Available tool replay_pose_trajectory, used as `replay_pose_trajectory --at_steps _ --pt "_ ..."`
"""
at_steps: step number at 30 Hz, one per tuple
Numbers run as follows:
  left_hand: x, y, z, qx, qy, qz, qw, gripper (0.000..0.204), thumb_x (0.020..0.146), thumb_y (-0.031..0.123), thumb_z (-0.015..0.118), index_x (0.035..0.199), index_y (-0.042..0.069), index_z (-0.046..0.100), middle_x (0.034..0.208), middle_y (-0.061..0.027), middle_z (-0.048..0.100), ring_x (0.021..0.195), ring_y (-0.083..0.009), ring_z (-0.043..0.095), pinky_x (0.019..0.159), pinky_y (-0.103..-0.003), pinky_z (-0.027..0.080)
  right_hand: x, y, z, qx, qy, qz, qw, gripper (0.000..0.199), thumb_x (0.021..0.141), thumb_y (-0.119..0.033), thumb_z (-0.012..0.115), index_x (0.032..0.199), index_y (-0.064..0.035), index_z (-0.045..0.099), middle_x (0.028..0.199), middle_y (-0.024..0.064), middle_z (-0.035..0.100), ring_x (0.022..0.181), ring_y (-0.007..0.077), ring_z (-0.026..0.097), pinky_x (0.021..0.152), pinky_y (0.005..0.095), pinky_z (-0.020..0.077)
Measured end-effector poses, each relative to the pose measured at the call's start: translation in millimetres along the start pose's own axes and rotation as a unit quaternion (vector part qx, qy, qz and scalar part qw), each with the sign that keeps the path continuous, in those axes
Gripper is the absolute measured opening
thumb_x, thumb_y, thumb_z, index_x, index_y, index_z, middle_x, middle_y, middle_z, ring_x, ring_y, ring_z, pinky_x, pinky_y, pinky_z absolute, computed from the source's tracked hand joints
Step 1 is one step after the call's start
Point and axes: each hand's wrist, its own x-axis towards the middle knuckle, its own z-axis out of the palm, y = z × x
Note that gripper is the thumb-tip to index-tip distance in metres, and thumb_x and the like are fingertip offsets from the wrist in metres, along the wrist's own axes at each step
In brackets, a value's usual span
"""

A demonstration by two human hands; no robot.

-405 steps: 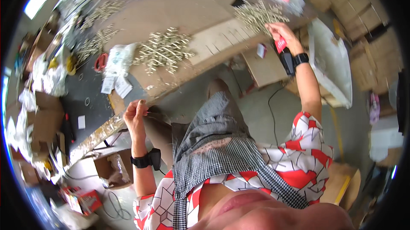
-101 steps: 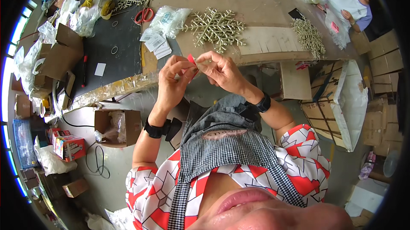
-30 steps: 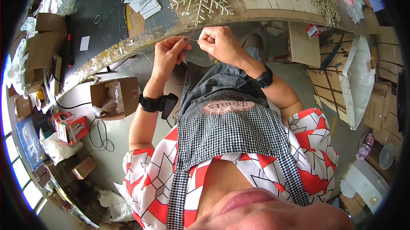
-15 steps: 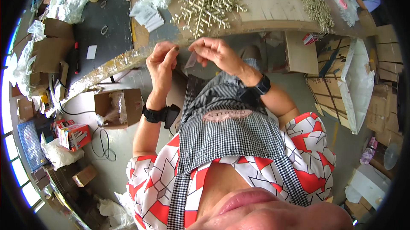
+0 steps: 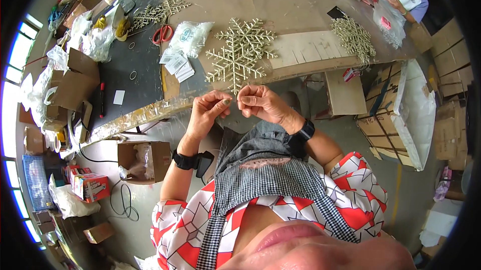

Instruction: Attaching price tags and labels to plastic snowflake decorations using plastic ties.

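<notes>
Left hand [image 5: 209, 112] and right hand [image 5: 263, 103] both pinched closed, anything between them too small to tell! The gold snowflake [image 5: 234, 65] lies at the table [image 5: 300, 17] edge, tip beside them: likely light, stiff, brittle-armed, safest held mid-centre.

- The left hand [image 5: 208, 114] and right hand [image 5: 265, 104] are brought closer together than half a second ago.
- One gold snowflake [image 5: 234, 63] is drawn nearer the table edge [image 5: 125, 122].

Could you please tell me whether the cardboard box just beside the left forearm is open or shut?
Open: the box has no flap covering its mouth, and clear plastic shows inside.
</notes>
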Motion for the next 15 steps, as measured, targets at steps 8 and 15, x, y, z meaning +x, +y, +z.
replay_pose_trajectory --at_steps 8,15 --pt "-2 10 13 0.013 0.056 0.055 0.997 0.01 0.087 0.004 0.061 0.095 0.0 0.066 0.078 0.0002 0.063 0.068 -0.0052 0.056 0.063 -0.019 0.046 1 -5 11 -0.082 0.031 -0.057 0.995 0.018 0.088 -0.009 0.06 0.103 0.0001 0.063 0.085 0.01 0.067 0.072 0.0166 0.065 0.066 0.0264 0.054" --pt "-4 12 19 -0.037 0.081 0.08 0.993 0.021 0.082 -0.005 0.061 0.102 0.001 0.061 0.082 0.0012 0.063 0.071 -0.0042 0.057 0.064 -0.018 0.046 -1 -7 28 -0.279 0.093 -0.151 0.944 0.013 0.085 -0.008 0.064 0.097 -0.002 0.067 0.082 0.0051 0.067 0.066 0.009 0.061 0.061 0.0206 0.0506"
